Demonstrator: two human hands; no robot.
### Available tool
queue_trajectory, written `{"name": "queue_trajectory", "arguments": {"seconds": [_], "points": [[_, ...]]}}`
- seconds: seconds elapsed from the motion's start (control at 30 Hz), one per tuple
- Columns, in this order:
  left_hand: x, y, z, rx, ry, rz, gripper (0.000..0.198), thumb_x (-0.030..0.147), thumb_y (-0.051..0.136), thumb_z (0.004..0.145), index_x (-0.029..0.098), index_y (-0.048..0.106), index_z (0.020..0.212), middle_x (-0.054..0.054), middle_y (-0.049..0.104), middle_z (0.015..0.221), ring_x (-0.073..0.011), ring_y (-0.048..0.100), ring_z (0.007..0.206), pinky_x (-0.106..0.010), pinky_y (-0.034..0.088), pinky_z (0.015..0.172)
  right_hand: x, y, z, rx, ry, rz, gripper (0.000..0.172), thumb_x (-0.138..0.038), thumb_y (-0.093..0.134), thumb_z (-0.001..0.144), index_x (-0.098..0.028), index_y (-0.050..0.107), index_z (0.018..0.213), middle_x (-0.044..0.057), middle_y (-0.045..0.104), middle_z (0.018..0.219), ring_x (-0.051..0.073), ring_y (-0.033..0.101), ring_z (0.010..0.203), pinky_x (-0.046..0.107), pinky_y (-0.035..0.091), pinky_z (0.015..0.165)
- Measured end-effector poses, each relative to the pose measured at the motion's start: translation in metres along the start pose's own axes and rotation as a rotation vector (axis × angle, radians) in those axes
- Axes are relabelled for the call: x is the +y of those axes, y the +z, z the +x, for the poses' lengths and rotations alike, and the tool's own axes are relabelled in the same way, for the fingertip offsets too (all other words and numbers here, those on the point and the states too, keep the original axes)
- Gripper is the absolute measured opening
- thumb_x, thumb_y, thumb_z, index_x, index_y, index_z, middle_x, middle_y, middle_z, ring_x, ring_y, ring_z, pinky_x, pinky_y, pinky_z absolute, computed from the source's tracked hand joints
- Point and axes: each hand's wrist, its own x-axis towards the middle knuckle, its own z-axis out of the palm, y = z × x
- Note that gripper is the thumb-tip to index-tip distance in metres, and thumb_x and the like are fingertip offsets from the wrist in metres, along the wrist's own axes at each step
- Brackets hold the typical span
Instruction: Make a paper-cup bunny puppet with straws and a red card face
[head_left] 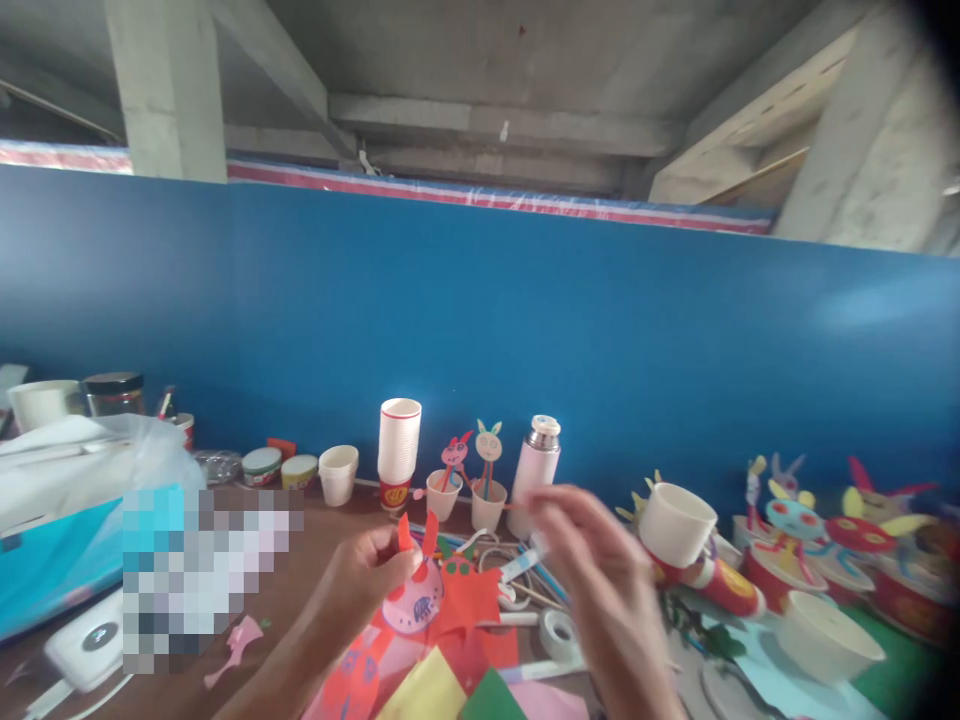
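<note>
My left hand (379, 565) pinches the red ear of a pink paper rabbit face (412, 605) between thumb and finger. The face has two upright red ears and blue marks drawn on it. My right hand (600, 580) is raised to the right of it, apart from the face. Its fingers are smeared by motion, so I cannot see whether they hold anything. Under and around the hands lie red paper (472, 600), yellow paper (427, 685), green paper (491, 697) and a white tape roll (557, 634).
Stacked paper cups (399, 440), two cups with paper animal figures (489, 505) and a pink thermos (536, 465) stand before the blue partition (480, 320). More animal cups (787, 560) and a white bowl (829, 640) are at right. A plastic bag (97, 465) lies left.
</note>
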Motion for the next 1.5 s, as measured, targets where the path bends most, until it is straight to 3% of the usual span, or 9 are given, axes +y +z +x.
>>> {"name": "queue_trajectory", "arguments": {"seconds": [0.13, 0.23, 0.4, 0.73, 0.87, 1.07, 1.5], "points": [[0.001, 0.001, -0.001, -0.017, -0.02, -0.034, 0.028, 0.039, 0.068, 0.058, 0.012, 0.064, 0.064, 0.0, 0.055, 0.05, -0.011, 0.045, 0.046, -0.02, 0.033, 0.046, 0.03, 0.033, 0.01, -0.258, 0.171, 0.091, 0.019, -0.029, 0.052, 0.078, -0.014, 0.064, 0.077, 0.002, 0.059, 0.065, 0.012, 0.05, 0.059, 0.022, 0.037, 0.053], [0.007, 0.0, -0.003, -0.01, -0.019, -0.06, 0.029, 0.039, 0.069, 0.056, 0.013, 0.066, 0.067, 0.001, 0.055, 0.049, -0.0131, 0.049, 0.048, -0.021, 0.037, 0.047, 0.044, 0.048, 0.012, -0.385, 0.214, 0.154, 0.026, -0.035, 0.052, 0.077, -0.013, 0.064, 0.074, 0.0, 0.057, 0.061, 0.011, 0.048, 0.058, 0.022, 0.035, 0.054], [0.007, -0.002, -0.001, -0.003, -0.001, -0.073, 0.031, 0.041, 0.071, 0.054, 0.013, 0.067, 0.067, 0.0, 0.054, 0.047, -0.0137, 0.049, 0.047, -0.022, 0.038, 0.048, 0.041, 0.051, 0.009, -0.49, 0.297, 0.3, 0.031, -0.044, 0.058, 0.071, -0.013, 0.062, 0.07, 0.0, 0.056, 0.061, 0.011, 0.049, 0.06, 0.021, 0.037, 0.057], [-0.008, -0.002, 0.006, -0.081, 0.016, -0.101, 0.035, 0.042, 0.073, 0.053, 0.012, 0.067, 0.071, -0.002, 0.06, 0.057, -0.0146, 0.051, 0.055, -0.022, 0.04, 0.052, 0.045, 0.066, 0.001, -0.483, 0.318, 0.41, 0.008, -0.021, 0.06, 0.066, -0.013, 0.061, 0.066, -0.001, 0.058, 0.059, 0.009, 0.051, 0.055, 0.02, 0.037, 0.054], [-0.012, -0.003, 0.007, -0.04, 0.019, -0.081, 0.038, 0.044, 0.072, 0.053, 0.011, 0.068, 0.071, 0.0, 0.055, 0.05, -0.0103, 0.044, 0.046, -0.019, 0.032, 0.045, 0.043, 0.068, -0.001, -0.463, 0.343, 0.441, 0.01, -0.023, 0.062, 0.065, -0.013, 0.058, 0.064, -0.002, 0.056, 0.055, 0.01, 0.051, 0.053, 0.02, 0.037, 0.052], [-0.003, -0.001, 0.001, -0.077, -0.032, -0.153, 0.037, 0.045, 0.072, 0.053, 0.011, 0.068, 0.068, 0.0, 0.051, 0.044, -0.0131, 0.048, 0.046, -0.023, 0.039, 0.047, 0.044, 0.067, 0.001, -0.422, 0.332, 0.434, 0.019, -0.03, 0.065, 0.064, -0.013, 0.056, 0.063, -0.001, 0.056, 0.053, 0.01, 0.051, 0.051, 0.021, 0.038, 0.052], [-0.003, -0.002, 0.002, -0.037, -0.049, -0.089, 0.027, 0.039, 0.07, 0.056, 0.013, 0.062, 0.058, 0.001, 0.053, 0.046, -0.0133, 0.05, 0.047, -0.022, 0.039, 0.048, 0.043, 0.064, 0.0, -0.389, 0.319, 0.399, 0.007, -0.018, 0.056, 0.067, -0.013, 0.054, 0.063, -0.001, 0.055, 0.057, 0.008, 0.046, 0.051, 0.019, 0.035, 0.05]]}}
